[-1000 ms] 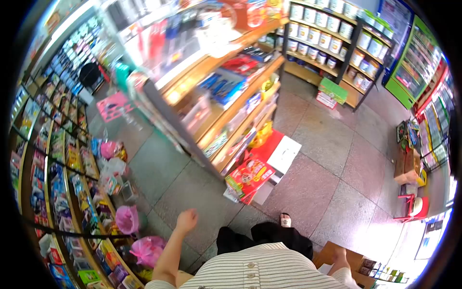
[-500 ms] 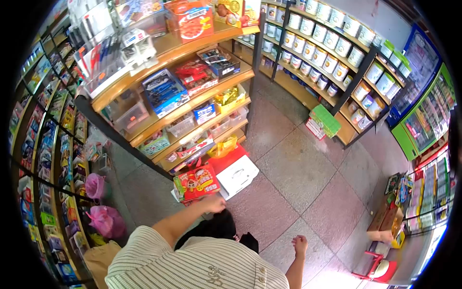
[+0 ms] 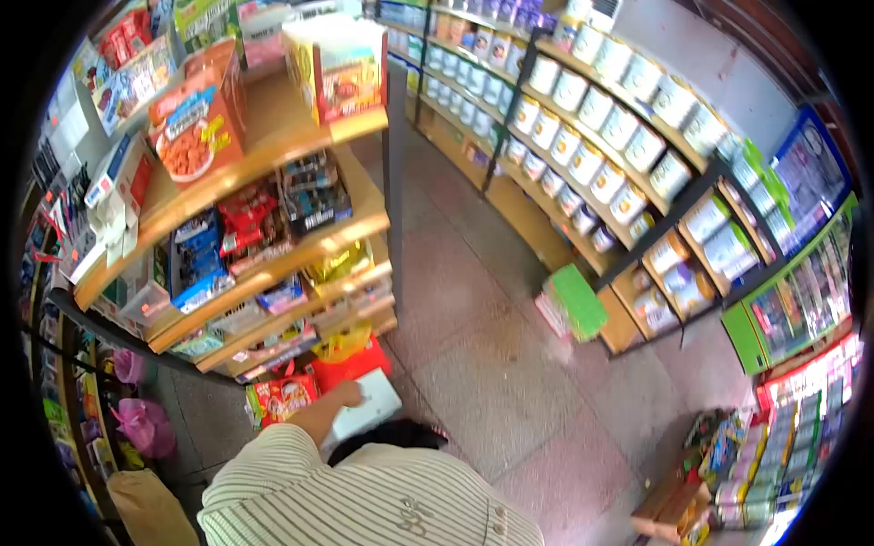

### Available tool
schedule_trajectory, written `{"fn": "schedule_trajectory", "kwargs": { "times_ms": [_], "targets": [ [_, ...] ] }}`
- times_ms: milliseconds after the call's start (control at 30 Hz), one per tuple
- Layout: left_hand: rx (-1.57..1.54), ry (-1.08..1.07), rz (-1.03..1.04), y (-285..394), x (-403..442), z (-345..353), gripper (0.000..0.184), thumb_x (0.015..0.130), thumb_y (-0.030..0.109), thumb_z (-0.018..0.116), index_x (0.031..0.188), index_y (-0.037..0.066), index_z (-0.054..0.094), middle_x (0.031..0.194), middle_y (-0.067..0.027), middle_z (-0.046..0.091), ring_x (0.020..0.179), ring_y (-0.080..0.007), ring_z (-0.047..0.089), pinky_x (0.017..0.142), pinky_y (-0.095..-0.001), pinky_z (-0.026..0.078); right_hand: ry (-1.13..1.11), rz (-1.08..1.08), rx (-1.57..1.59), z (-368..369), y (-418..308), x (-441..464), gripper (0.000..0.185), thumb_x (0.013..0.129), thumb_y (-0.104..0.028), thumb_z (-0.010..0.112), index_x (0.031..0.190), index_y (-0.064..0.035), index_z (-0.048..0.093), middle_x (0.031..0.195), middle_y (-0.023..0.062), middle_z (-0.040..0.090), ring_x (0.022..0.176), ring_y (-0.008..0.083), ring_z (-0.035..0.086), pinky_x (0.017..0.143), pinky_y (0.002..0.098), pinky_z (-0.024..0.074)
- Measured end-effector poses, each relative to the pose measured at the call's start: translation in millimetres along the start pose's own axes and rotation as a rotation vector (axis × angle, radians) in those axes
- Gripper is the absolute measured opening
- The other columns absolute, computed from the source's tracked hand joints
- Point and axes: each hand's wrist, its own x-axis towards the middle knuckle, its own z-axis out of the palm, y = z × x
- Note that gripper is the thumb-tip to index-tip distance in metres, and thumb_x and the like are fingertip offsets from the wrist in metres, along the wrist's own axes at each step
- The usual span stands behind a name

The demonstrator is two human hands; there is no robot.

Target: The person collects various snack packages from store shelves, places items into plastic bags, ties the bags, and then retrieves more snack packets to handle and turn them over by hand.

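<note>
My left hand (image 3: 347,395) is at the left edge of a flat white box (image 3: 371,407), its fingers closed on that edge; the fingertips are hidden. The white box lies over or just above a red box (image 3: 371,361), whose top shows behind it. Left of my hand sits a red printed snack box (image 3: 282,397), low at the foot of the shelf unit. A yellow plastic bag (image 3: 342,344) rests behind these boxes. My right hand is out of view.
A wooden shelf unit (image 3: 264,109) with snack boxes stands ahead on the left. Shelves of tins (image 3: 583,164) run along the back right. A green-topped box (image 3: 575,302) stands on the tiled floor (image 3: 492,382). Pink bags (image 3: 146,428) and cardboard boxes (image 3: 674,510) lie at the sides.
My left hand has moved onto the white box, which now appears closer to my body. My right hand has left the view. The camera has turned right.
</note>
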Motion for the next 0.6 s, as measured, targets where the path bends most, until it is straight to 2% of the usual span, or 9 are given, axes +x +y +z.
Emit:
{"fn": "schedule_trajectory", "kwargs": {
  "times_ms": [33,67,100,167,233,333,433,500,600],
  "targets": [
    [-0.006,0.032,0.143,21,40,-12,0.035,0.071,0.037,0.050,0.079,0.005,0.062,0.084,-0.0165,0.059,0.078,-0.0327,0.057,0.068,-0.0415,0.045,-0.027,0.009,0.009,5,-36,8,0.022,0.072,-0.019,0.045,0.072,-0.0020,0.059,0.065,0.0146,0.058,0.057,0.0225,0.056,0.051,0.0375,0.0429],
    [-0.200,0.216,0.402,52,57,-38,0.033,0.072,0.036,0.049,0.080,0.006,0.060,0.082,-0.0169,0.059,0.077,-0.0332,0.056,0.067,-0.0414,0.045,-0.049,-0.001,0.005,8,-70,18,0.022,0.072,-0.019,0.045,0.072,-0.0021,0.059,0.064,0.0143,0.058,0.056,0.0222,0.055,0.050,0.0371,0.0428],
    [-0.345,0.200,0.354,97,49,-91,0.030,0.072,0.034,0.050,0.082,0.008,0.059,0.080,-0.0166,0.059,0.076,-0.0330,0.056,0.067,-0.0415,0.045,-0.079,-0.017,0.006,15,-104,30,0.021,0.073,-0.019,0.045,0.072,-0.0022,0.058,0.064,0.0140,0.057,0.056,0.0220,0.055,0.049,0.0368,0.0427],
    [-0.441,0.307,0.403,141,97,-127,0.026,0.070,0.029,0.052,0.080,0.007,0.059,0.077,-0.0169,0.058,0.075,-0.0331,0.056,0.064,-0.0422,0.044,-0.123,-0.058,-0.011,26,-169,53,0.020,0.073,-0.018,0.045,0.073,-0.0025,0.057,0.063,0.0134,0.057,0.055,0.0214,0.054,0.048,0.0360,0.0425],
    [-0.367,0.337,0.372,179,141,-177,0.025,0.069,0.028,0.053,0.081,0.007,0.059,0.076,-0.0163,0.059,0.075,-0.0325,0.057,0.064,-0.0412,0.045,-0.157,-0.075,-0.020,39,-228,80,0.018,0.073,-0.017,0.045,0.073,-0.0028,0.056,0.062,0.0128,0.056,0.053,0.0208,0.053,0.047,0.0353,0.0423],
    [-0.531,0.475,0.328,218,206,-233,0.026,0.072,0.028,0.055,0.087,0.008,0.058,0.078,-0.0142,0.060,0.073,-0.0306,0.058,0.064,-0.0385,0.045,-0.205,-0.087,-0.062,53,-318,127,0.017,0.074,-0.016,0.045,0.073,-0.0031,0.055,0.061,0.0119,0.055,0.052,0.0199,0.052,0.045,0.0342,0.0420],
    [-0.660,0.545,0.332,239,234,-315,0.026,0.071,0.025,0.053,0.088,0.007,0.058,0.084,-0.0136,0.060,0.079,-0.0310,0.057,0.067,-0.0392,0.045,-0.244,-0.098,-0.108,59,-414,190,0.015,0.074,-0.015,0.045,0.074,-0.0035,0.054,0.060,0.0110,0.054,0.050,0.0191,0.051,0.043,0.0331,0.0417],
    [-0.740,0.420,0.298,248,260,-350,0.026,0.072,0.025,0.052,0.091,0.007,0.058,0.087,-0.0130,0.060,0.082,-0.0299,0.056,0.070,-0.0384,0.044,-0.251,-0.144,-0.131,51,-485,251,0.013,0.075,-0.015,0.045,0.074,-0.0038,0.053,0.060,0.0104,0.053,0.048,0.0185,0.050,0.041,0.0323,0.0414],
    [-0.571,0.490,-0.041,237,296,-384,0.026,0.073,0.025,0.052,0.091,0.008,0.058,0.086,-0.0135,0.060,0.083,-0.0297,0.056,0.072,-0.0389,0.044,-0.244,-0.239,-0.144,46,-622,333,0.011,0.075,-0.014,0.045,0.074,-0.0042,0.051,0.058,0.0096,0.053,0.047,0.0177,0.049,0.039,0.0312,0.0411]
  ]
}}
